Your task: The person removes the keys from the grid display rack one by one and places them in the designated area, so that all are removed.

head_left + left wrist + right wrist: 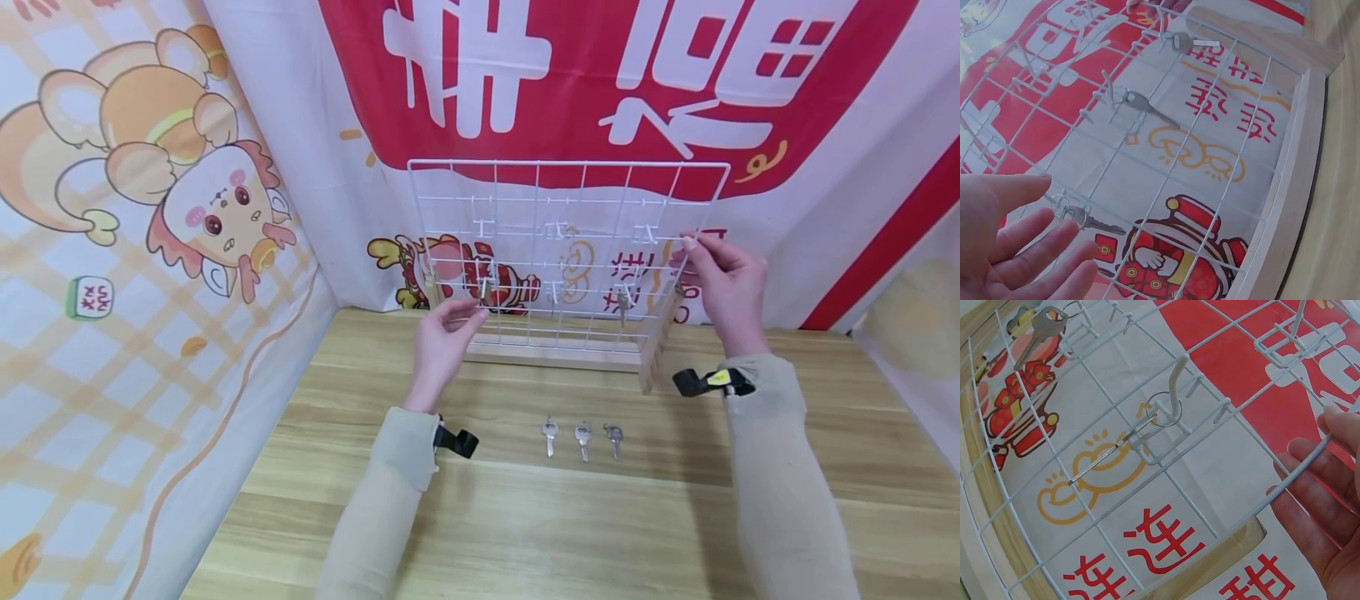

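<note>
A white wire grid rack [537,250] stands upright in a wooden base [555,357]. Three keys hang from its lower hooks: a left key [1100,224], a middle key [1147,109] and a right key [1194,42]. My left hand [442,346] is beside the left key, its fingers loosely extended and holding nothing. With thumb in front and fingers behind, my right hand [727,279] holds the grid's right edge wire. Upper hooks [557,229] on the grid carry no keys.
Three more keys lie in a row on the wooden table [480,533] before the rack: one key [550,437], a second key [582,442] and a third key [615,440]. A printed red and white cloth [360,200] hangs behind; another patterned cloth [150,333] covers the left side.
</note>
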`<state>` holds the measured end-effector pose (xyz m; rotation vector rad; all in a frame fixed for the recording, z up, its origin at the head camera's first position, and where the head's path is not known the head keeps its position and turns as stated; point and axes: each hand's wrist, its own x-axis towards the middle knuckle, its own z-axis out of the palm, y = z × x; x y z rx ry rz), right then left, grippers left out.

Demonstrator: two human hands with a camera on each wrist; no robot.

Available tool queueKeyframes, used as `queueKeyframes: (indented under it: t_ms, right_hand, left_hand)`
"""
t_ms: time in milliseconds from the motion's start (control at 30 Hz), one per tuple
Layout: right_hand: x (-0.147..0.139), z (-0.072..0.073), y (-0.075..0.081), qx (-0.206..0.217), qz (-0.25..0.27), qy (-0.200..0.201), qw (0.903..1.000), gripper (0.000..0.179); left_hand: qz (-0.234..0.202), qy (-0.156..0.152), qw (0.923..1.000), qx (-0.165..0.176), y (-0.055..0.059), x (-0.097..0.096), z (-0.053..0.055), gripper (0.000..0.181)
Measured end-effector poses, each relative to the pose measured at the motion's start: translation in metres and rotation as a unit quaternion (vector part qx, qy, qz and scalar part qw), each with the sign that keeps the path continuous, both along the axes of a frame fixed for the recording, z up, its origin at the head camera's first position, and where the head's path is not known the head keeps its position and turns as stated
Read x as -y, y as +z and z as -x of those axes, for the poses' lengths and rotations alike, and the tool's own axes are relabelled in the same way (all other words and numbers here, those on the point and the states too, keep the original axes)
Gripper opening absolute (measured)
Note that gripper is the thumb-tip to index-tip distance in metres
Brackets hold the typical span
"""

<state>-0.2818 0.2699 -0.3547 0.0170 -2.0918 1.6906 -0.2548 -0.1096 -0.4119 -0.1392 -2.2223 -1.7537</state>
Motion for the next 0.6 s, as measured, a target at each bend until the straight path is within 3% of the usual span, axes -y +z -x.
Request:
queueKeyframes:
  t_ms: [167,300,600]
  right_hand:
    - [-0.001,0.000,0.000,-0.001,0.002,0.002,1.0000,0.041]
    - [-0.002,0.000,-0.001,0.001,0.001,0.004,1.0000,0.041]
    - [-0.002,0.001,-0.001,0.003,-0.002,0.003,1.0000,0.042]
  left_hand:
    - [-0.004,0.014,0.9997,-0.021,0.003,0.001,0.016,0.028]
    - [-0.005,0.019,0.9997,-0.017,0.002,0.001,0.024,0.026]
    - [0.005,0.027,0.9996,0.000,0.005,-0.001,0.034,0.022]
